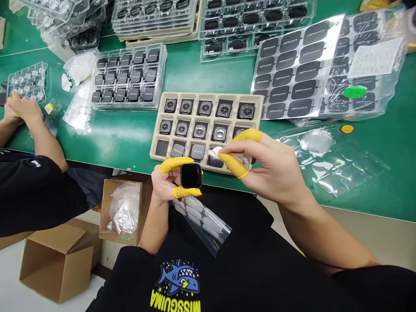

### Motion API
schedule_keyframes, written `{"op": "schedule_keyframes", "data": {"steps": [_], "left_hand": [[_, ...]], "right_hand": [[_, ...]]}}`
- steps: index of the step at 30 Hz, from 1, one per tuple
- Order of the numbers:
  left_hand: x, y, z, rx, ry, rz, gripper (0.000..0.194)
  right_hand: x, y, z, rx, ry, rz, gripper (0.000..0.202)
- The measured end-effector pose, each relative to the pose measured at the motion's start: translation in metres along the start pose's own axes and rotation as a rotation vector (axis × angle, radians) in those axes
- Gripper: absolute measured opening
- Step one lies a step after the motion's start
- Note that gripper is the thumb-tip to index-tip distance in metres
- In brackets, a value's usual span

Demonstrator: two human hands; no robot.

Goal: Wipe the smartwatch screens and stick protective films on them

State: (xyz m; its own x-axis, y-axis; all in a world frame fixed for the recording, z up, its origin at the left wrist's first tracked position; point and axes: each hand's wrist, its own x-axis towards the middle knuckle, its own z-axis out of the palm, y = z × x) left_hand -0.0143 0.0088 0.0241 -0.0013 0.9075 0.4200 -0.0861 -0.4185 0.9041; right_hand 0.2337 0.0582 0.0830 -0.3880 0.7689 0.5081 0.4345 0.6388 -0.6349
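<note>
My left hand (164,180), with yellow finger cots on its fingertips, grips a smartwatch case (191,175) by its edges, dark screen facing up. Under that hand hangs a clear plastic sheet (204,221) with rows of pale rounded-square stickers; how it is held is hidden. My right hand (269,162), also in yellow finger cots, pinches a crumpled white cloth (214,152) between thumb and fingers, to the right of the watch and apart from it. Just beyond both hands lies a beige compartment tray (208,96) holding several watch cases; my right hand covers part of its near right corner.
Printed dark sticker sheets (286,73) and a plastic bag (338,160) lie right. Clear trays (128,78) and stacked trays (156,19) stand behind. At left, a co-worker's hands (24,108) work near another tray (27,82). Cardboard boxes (58,264) sit below the green table (123,143).
</note>
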Motion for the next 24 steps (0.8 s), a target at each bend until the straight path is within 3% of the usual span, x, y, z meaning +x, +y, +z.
{"op": "schedule_keyframes", "data": {"steps": [5, 14, 24], "left_hand": [[-0.0015, -0.0025, -0.0015, -0.019, -0.007, 0.013, 0.072], [-0.0053, -0.0003, -0.0031, 0.015, 0.019, -0.117, 0.075], [-0.0058, -0.0010, -0.0020, 0.005, 0.024, -0.123, 0.075]], "right_hand": [[-0.0009, -0.0053, -0.0001, 0.062, 0.031, 0.004, 0.021], [-0.0008, -0.0069, -0.0004, 0.113, 0.015, 0.023, 0.022], [-0.0004, -0.0093, -0.0007, 0.183, 0.040, 0.042, 0.022]]}}
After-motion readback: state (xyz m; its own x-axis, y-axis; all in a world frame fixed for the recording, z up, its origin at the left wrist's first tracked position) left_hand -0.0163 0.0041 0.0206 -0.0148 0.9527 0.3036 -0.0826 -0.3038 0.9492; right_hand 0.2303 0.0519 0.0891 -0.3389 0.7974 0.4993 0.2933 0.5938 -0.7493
